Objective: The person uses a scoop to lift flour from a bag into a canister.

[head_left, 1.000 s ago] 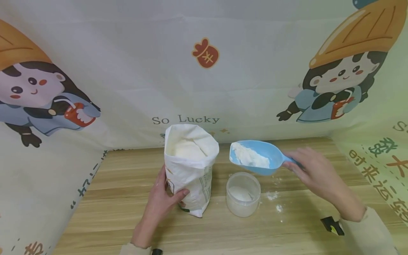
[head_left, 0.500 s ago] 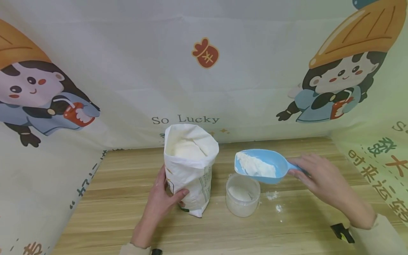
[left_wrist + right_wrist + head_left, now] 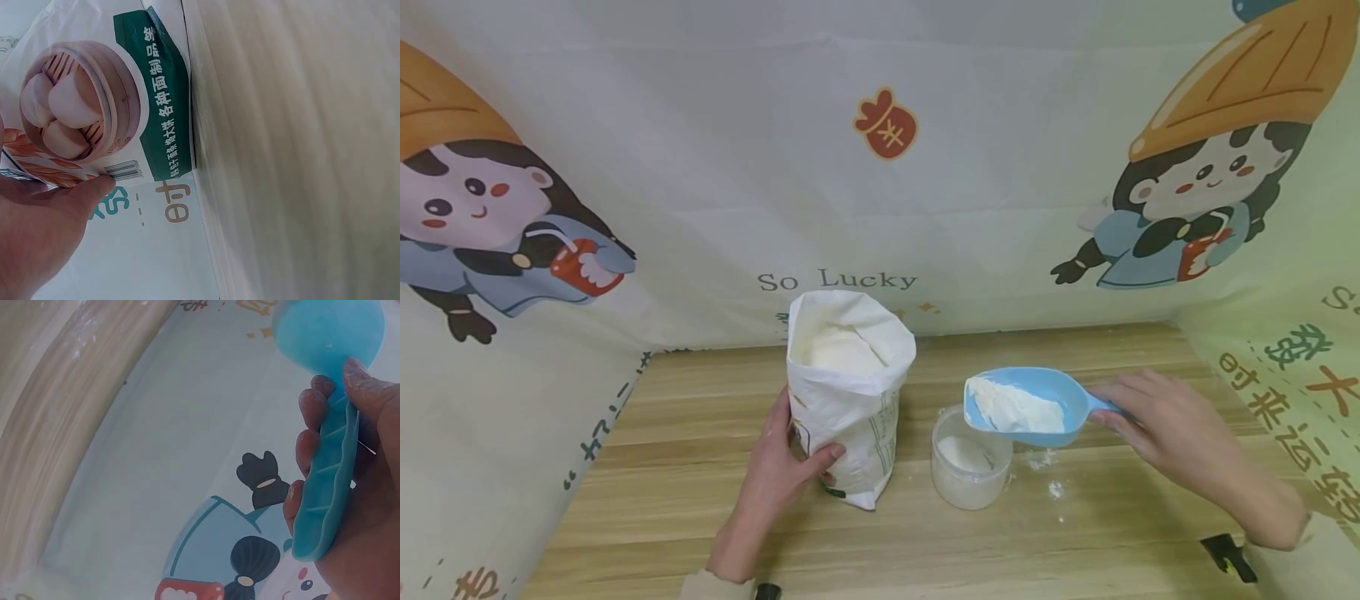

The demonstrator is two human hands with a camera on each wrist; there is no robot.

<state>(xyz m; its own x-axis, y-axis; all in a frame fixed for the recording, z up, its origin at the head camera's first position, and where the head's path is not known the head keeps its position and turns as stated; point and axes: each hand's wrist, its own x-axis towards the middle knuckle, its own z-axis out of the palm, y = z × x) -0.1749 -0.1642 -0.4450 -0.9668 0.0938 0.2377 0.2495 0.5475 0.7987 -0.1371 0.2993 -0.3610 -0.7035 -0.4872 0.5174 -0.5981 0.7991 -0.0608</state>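
A white flour bag stands upright and open at the top, with white flour showing inside. My left hand grips its lower left side, thumb across the front; in the left wrist view the bag's printed steamed buns show beside the thumb. My right hand holds a blue scoop by its handle, fingers curled round it in the right wrist view. White flour lies in the scoop. Below and left of the scoop is a clear round jar with some white powder inside; the scoop overlaps its rim in view.
Spilled flour dots the wooden table to the right of the jar. A printed cloth hangs behind the table and along both sides. A black piece sits by the right sleeve.
My right hand has moved the loaded scoop rightward and nearer to me, lower in the head view, so that it now overlaps the jar's rim. The left hand and bag have stayed put.
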